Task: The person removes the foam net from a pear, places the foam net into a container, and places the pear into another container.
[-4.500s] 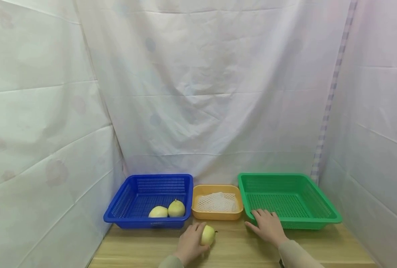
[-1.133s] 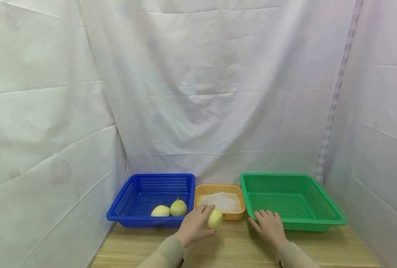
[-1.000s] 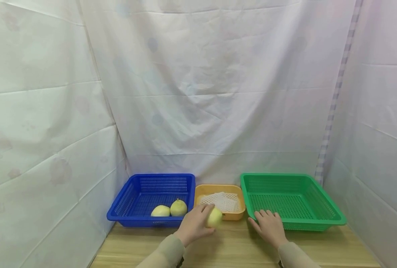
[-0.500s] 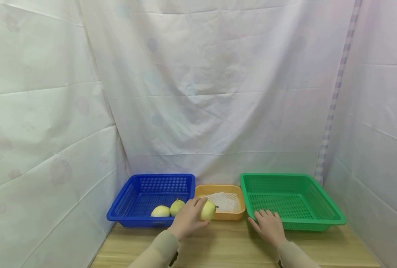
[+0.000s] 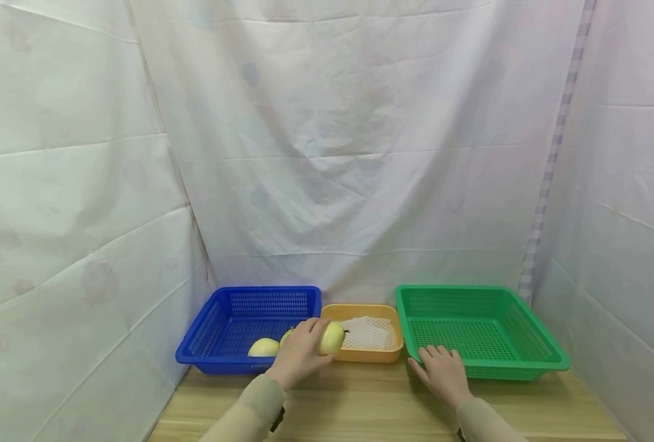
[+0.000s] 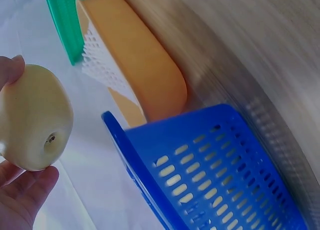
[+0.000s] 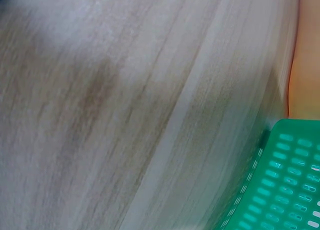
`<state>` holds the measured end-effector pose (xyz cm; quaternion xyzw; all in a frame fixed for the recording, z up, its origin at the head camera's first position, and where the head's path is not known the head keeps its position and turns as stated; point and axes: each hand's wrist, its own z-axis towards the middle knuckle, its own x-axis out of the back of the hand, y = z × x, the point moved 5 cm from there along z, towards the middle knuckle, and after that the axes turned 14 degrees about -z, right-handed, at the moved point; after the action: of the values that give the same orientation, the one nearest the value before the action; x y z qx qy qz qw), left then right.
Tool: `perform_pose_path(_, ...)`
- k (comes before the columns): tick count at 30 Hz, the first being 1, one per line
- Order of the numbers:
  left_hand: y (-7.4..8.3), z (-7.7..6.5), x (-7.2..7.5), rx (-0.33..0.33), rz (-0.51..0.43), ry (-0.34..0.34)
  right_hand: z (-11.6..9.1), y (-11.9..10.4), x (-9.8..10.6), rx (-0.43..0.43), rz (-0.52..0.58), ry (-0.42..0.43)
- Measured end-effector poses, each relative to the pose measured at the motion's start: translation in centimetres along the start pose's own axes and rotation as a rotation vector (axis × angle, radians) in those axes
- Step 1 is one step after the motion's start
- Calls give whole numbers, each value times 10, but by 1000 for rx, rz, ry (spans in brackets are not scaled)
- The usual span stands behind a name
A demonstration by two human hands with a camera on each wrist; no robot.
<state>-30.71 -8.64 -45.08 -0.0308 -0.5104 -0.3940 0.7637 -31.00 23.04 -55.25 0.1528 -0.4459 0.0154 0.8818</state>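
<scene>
My left hand (image 5: 299,354) grips a pale yellow-green pear (image 5: 332,339), held up off the table in front of the gap between the blue basket (image 5: 250,366) and the orange tray (image 5: 368,356). In the left wrist view, fingers and thumb close on opposite sides of the pear (image 6: 37,117). A second pear (image 5: 264,348) lies in the blue basket; another beside it is mostly hidden by the left hand. At the near left corner of the green basket (image 5: 520,366), my right hand (image 5: 443,374) rests with relaxed fingers over the rim. The right wrist view does not show that hand.
White foam netting (image 5: 367,333) lies in the orange tray, between the two baskets. All three stand at the back of a wooden table (image 5: 371,408). White cloth (image 5: 349,153) hangs behind and along both sides.
The left hand has lifted the pear from the table, then carried it left toward the blue basket, its stem now pointing right. My right hand stays on the green basket's rim.
</scene>
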Motion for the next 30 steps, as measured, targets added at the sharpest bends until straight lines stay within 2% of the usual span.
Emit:
perform_pose_path(6, -10, -2, 8, 17, -24, 30, -1, 0, 1, 0, -2, 19)
perform_pose_path(12, -21, -1, 21, 8, 12, 77, 0, 1, 1, 5, -4, 34)
perform_pose_path(24, -41, 2, 39, 107, -18, 79, 0, 1, -1, 12, -15, 34)
perform_pose_path(30, -49, 2, 47, 103, 21, 89, 0, 0, 2, 23, -16, 83)
